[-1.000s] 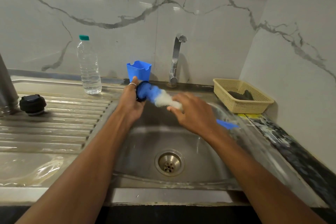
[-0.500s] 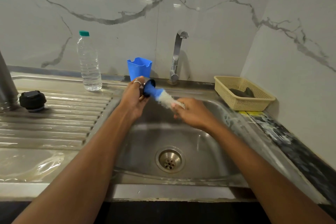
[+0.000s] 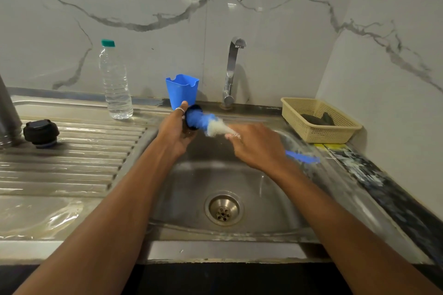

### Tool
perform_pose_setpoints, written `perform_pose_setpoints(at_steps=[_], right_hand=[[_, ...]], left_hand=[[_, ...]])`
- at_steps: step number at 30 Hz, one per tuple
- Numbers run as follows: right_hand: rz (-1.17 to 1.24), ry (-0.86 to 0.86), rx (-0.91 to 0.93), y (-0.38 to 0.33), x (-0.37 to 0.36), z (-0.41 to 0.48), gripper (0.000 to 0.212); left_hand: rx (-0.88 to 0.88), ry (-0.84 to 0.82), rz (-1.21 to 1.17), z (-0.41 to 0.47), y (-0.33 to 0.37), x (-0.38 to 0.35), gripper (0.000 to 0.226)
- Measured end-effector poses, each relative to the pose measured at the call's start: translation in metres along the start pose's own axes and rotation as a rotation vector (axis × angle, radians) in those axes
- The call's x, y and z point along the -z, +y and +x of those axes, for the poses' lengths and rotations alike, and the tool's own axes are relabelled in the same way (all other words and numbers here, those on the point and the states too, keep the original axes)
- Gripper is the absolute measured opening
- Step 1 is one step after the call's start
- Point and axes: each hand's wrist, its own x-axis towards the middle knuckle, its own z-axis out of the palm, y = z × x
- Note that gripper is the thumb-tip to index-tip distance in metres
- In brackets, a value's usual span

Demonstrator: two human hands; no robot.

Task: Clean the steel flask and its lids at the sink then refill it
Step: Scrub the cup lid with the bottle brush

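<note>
Since half a second ago, my right hand (image 3: 257, 145) has drawn back toward me over the sink (image 3: 271, 189), pulling the bottle brush (image 3: 211, 124) partly out of the dark lid (image 3: 191, 118) so more of its blue and white bristles show, blurred by motion. My right fingers are closed around the brush's handle, whose blue end sticks out past my wrist. My left hand (image 3: 176, 130), a ring on one finger, is wrapped around the lid, holding it on its side above the basin's back left corner, the bristle tip just inside its opening. On the ribbed drainboard (image 3: 72, 163) to my left stands a black screw cap (image 3: 41, 132), and beside it, at the frame's edge, the steel flask (image 3: 8, 117) rises out of view. Behind, a clear water bottle (image 3: 116, 83) with a green cap has no label I can read. A blue plastic cup (image 3: 182, 91) stands near the tap (image 3: 231, 71). At right, a cream basket (image 3: 321, 124) holds something dark. I can make out no brand or writing anywhere.
</note>
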Motion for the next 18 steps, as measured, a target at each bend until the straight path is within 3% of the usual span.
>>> perform_pose_setpoints(at_steps=[2,3,4,6,8,10,12,14,16,17,18], right_hand=[[0.632,-0.269,-0.292,-0.005,0.003,0.001,0.024],[0.700,-0.309,-0.319,-0.006,0.003,0.000,0.025],[0.614,-0.265,-0.264,-0.006,0.002,0.000,0.024],[0.077,-0.008,0.000,-0.003,-0.002,-0.002,0.023],[-0.241,0.185,0.177,0.004,-0.007,-0.002,0.032],[-0.338,0.302,0.245,0.007,-0.007,-0.001,0.044],[-0.373,0.326,0.246,0.002,-0.005,-0.002,0.040],[-0.095,0.118,0.076,-0.008,0.002,-0.002,0.023],[0.516,-0.209,-0.243,-0.011,0.006,0.000,0.031],[0.667,-0.290,-0.323,-0.011,0.005,0.000,0.035],[0.652,-0.280,-0.308,-0.009,0.005,-0.001,0.036]], left_hand=[[-0.010,-0.022,0.021,0.002,-0.002,-0.002,0.042],[-0.029,-0.029,0.041,0.002,-0.003,-0.003,0.038],[-0.044,-0.036,0.059,0.001,-0.003,-0.004,0.032],[-0.052,-0.035,0.067,0.001,0.000,-0.005,0.021],[-0.038,-0.013,0.018,0.002,0.002,-0.005,0.018],[-0.052,-0.032,-0.023,0.000,0.003,-0.005,0.022],[-0.071,-0.042,-0.032,0.000,0.002,-0.005,0.032],[-0.088,-0.032,-0.032,-0.001,0.002,-0.005,0.032],[-0.097,-0.061,-0.010,-0.001,0.001,-0.005,0.023],[-0.091,-0.079,-0.001,-0.002,0.001,-0.006,0.021],[-0.078,-0.085,-0.002,-0.003,0.001,-0.007,0.019]])
